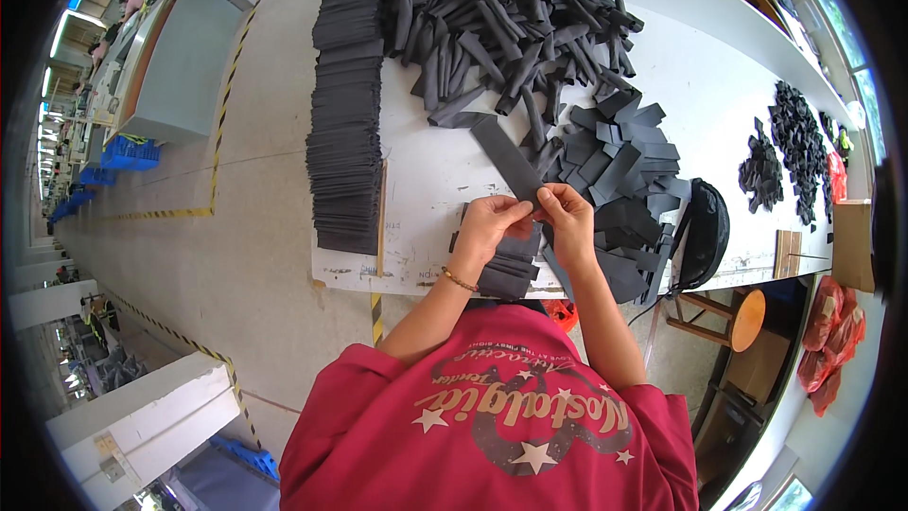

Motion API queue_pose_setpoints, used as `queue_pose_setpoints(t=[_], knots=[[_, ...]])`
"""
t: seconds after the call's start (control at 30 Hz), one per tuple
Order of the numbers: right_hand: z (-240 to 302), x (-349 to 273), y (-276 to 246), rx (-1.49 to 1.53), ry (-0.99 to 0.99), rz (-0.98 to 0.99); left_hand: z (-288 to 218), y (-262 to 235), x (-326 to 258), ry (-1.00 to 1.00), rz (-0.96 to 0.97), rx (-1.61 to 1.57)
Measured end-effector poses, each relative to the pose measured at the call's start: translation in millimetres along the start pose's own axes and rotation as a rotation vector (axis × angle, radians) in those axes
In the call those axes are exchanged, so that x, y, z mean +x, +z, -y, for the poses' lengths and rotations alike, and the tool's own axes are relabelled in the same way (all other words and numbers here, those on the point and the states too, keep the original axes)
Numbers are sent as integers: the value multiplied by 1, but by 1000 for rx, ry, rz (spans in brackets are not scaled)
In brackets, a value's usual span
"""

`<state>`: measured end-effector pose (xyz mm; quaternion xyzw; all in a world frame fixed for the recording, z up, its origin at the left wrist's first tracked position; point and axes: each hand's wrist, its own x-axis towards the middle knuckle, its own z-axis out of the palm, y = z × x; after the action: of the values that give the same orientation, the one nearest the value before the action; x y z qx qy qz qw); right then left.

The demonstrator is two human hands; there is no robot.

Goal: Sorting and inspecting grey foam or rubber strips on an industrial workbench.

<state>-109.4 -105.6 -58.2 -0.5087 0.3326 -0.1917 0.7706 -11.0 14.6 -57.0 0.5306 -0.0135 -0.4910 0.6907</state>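
Note:
Both of my hands meet over the near edge of a white worktable (430, 175). My left hand (488, 225) and my right hand (570, 220) pinch the near end of a long flat dark grey strip (506, 156), which points away toward the back left. Under my hands lies a small stack of folded dark strips (511, 273). A gold bracelet sits on my left wrist.
A tall row of stacked dark strips (345, 114) runs along the table's left edge. A loose heap of strips (511, 24) fills the back, flat pieces (624, 170) lie to the right. A black bag (705, 232), a wooden stool (745, 319) and small black pieces (794, 132) are at right.

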Motion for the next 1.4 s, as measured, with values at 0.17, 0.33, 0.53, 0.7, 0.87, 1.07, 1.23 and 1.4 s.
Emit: queue_pose_setpoints(t=[0.17,0.33,0.53,0.7,0.87,1.07,1.23,1.4], knots=[[-1,-1,1,44,24,-18,5,-1,0,66,86,-2],[-1,-2,-3,82,54,4,14,-2,-2,117,145,26],[-4,-8,-10,-8,37,35,-2,-19,7,169,-48,-75],[-4,-12,-20,-241,131,229,-12,-32,13,200,-93,-60],[19,-7,4,-326,-166,31,-4,-26,-2,176,15,150],[4,-2,-1,-282,-62,114,-5,-14,-1,297,-54,61],[4,-8,5,-245,-9,129,-5,-24,0,264,-19,11],[4,-9,7,-129,89,102,-3,-15,-1,210,-47,-108]])
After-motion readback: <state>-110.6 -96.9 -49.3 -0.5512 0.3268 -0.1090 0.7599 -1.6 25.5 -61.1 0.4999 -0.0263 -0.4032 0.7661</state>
